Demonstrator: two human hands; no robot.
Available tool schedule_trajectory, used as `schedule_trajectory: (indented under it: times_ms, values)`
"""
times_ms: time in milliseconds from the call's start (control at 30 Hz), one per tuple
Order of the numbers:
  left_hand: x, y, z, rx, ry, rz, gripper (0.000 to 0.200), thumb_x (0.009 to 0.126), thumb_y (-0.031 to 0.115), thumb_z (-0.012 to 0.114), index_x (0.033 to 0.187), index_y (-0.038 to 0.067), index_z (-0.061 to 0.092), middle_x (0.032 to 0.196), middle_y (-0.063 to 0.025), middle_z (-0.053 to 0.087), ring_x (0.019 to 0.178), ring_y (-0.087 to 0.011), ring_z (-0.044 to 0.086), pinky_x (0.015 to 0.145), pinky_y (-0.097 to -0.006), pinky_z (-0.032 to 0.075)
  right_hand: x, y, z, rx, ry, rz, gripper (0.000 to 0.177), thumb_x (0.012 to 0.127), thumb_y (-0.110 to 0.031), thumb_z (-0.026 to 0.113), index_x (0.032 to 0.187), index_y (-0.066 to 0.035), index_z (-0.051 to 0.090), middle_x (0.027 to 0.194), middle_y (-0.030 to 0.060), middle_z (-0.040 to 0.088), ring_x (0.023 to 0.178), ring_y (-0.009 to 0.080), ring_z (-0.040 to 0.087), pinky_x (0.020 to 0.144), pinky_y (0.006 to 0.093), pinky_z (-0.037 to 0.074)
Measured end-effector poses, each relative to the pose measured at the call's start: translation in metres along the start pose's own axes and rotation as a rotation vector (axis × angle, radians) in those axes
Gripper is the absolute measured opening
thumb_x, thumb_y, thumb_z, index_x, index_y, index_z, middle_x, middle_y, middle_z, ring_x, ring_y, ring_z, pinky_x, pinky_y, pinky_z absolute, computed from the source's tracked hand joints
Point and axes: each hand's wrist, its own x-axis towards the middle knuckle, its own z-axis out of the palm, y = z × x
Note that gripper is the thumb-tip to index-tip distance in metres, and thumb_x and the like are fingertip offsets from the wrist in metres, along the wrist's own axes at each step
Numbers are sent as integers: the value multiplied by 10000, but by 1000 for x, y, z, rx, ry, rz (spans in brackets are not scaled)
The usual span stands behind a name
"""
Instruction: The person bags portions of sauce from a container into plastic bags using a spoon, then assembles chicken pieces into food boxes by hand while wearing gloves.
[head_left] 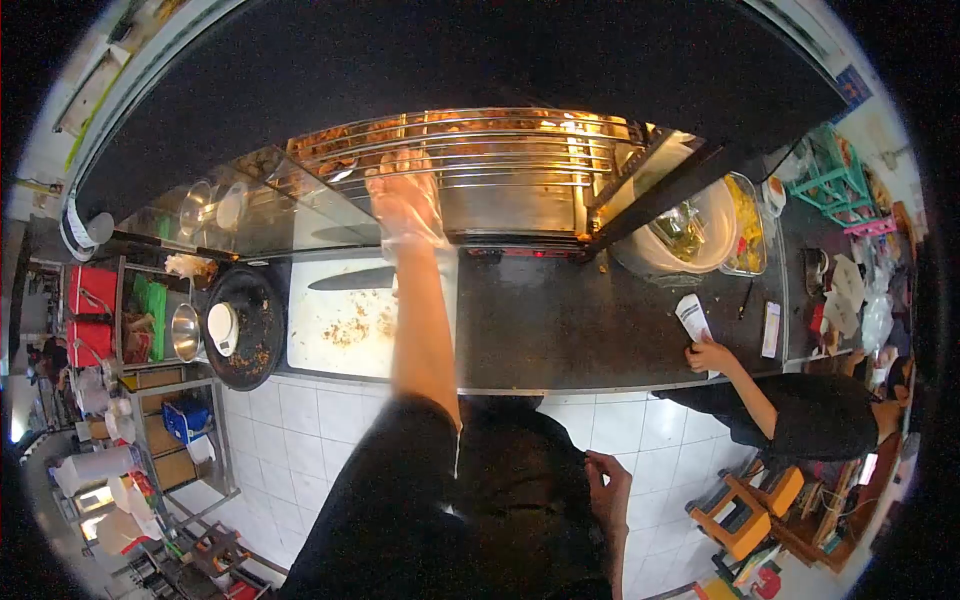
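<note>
My left hand, in a clear plastic glove, reaches into a lit, glass-sided warming cabinet. Its fingers are bent together at the wire rack; what they grip is hard to make out. Browned food lies behind the bars, and a shiny metal piece is just left of the fingers. Low on the right, my bare right hand pinches the edge of my black clothing. Below the cabinet, a knife rests on a white cutting board scattered with brown crumbs.
A black round tray bears a white scale. On the right stand a white tub with greens and a tray of yellow food. Another person's hand holds a white packet. Orange stools stand below.
</note>
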Motion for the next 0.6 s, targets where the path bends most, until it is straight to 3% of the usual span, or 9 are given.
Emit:
schedule_trajectory:
  times_ms: [67, 133, 200, 267, 367, 433, 500, 533, 600]
  values:
    - [-12, 75, 18, -1105, 418, -581, 396, 997, 317, 427, 1302, 81, 515, 1325, -128, 562, 1263, -341, 487, 1073, -485, 388, 6, -16, 8, 36, 19, 6, 190, 870, -24, 633, 1053, 1, 679, 923, 121, 708, 834, 169, 665, 748, 295, 512]
    - [-53, 90, 18, -1376, 309, -719, 411, 980, 309, 486, 1269, 21, 529, 1290, -204, 566, 1201, -362, 542, 1050, -508, 426, 15, -31, 16, 25, -18, -11, 203, 872, -15, 622, 1069, -3, 672, 927, 116, 707, 832, 166, 665, 747, 296, 514]
    - [-80, 141, 15, -989, 234, -995, 381, 990, 356, 473, 1192, 53, 587, 1163, -151, 641, 1079, -314, 623, 974, -439, 490, 31, -55, 26, 11, -53, -41, 216, 875, -6, 612, 1085, -7, 665, 931, 111, 705, 830, 162, 665, 745, 296, 516]
    - [-132, 139, -22, -793, 86, -1001, 375, 989, 358, 475, 1187, 62, 592, 1197, -158, 628, 1061, -293, 634, 937, -434, 503, 45, -82, 35, 115, -55, -49, 262, 877, 12, 596, 1133, -24, 645, 897, 101, 702, 821, 157, 669, 746, 299, 522]
    - [-167, 133, -112, -572, 108, -1137, 400, 985, 384, 478, 1221, 72, 564, 1211, -155, 624, 1047, -276, 632, 886, -420, 514, 71, -122, 59, 20, -57, -218, 266, 894, -7, 583, 1153, -42, 633, 859, 100, 702, 800, 151, 669, 762, 291, 507]
    - [-159, 129, -184, -461, 462, -1134, 346, 940, 345, 568, 1152, 75, 608, 1117, -138, 648, 960, -256, 643, 803, -390, 531, 90, -142, 76, 18, -152, -289, 249, 897, -30, 597, 1144, -38, 634, 887, 97, 708, 801, 153, 673, 770, 290, 501]
    - [-117, 148, -238, -306, 852, -890, 298, 939, 326, 556, 1079, 74, 633, 1058, -102, 657, 950, -224, 628, 816, -350, 514, 102, -159, 99, 109, -211, -336, 214, 911, -35, 604, 1120, -29, 650, 860, 86, 685, 833, 132, 660, 773, 292, 515]
    - [-106, 119, -291, -281, 842, -698, 235, 932, 259, 567, 1074, 84, 633, 1003, -58, 648, 928, -185, 605, 821, -306, 491, 103, -170, 110, 98, -236, -342, 214, 911, -35, 604, 1120, -29, 650, 860, 86, 685, 833, 132, 660, 773, 292, 515]
    - [-24, 160, -315, -294, 770, -441, 68, 912, 183, 606, 905, 118, 585, 809, 23, 539, 752, -135, 520, 711, -265, 441, 102, -186, 126, 44, -265, -351, 204, 919, -48, 603, 1115, -22, 651, 878, 84, 686, 838, 131, 660, 779, 292, 517]
